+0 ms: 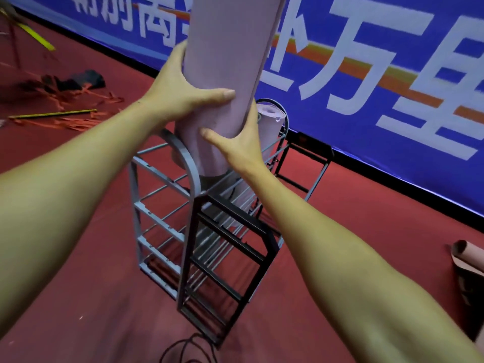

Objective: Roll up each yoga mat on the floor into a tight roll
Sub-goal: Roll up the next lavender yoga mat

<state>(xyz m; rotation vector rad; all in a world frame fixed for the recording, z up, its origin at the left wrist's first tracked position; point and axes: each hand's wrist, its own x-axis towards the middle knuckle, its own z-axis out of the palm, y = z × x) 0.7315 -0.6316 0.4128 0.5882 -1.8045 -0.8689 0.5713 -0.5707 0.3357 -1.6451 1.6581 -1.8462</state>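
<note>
While both hands, left and right, grip upright pink rolled mat, metal rack below

Rolled pink mat: upper end cut off by the top edge of the frame; lower end hidden behind the rack's grey arch.

Left hand: fingers wrap behind the roll, tips out of sight. Right hand: fingers likewise hidden on the roll's far side.

Second roll in the rack: mostly hidden behind the held mat and the bars.

Brown mat, right edge of the frame: cut off.

Banner: characters cut by the top and right edges.

Orange scraps, upper left: blurred, cannot tell what they are.

Dark cable, bottom edge: cut off.
</note>
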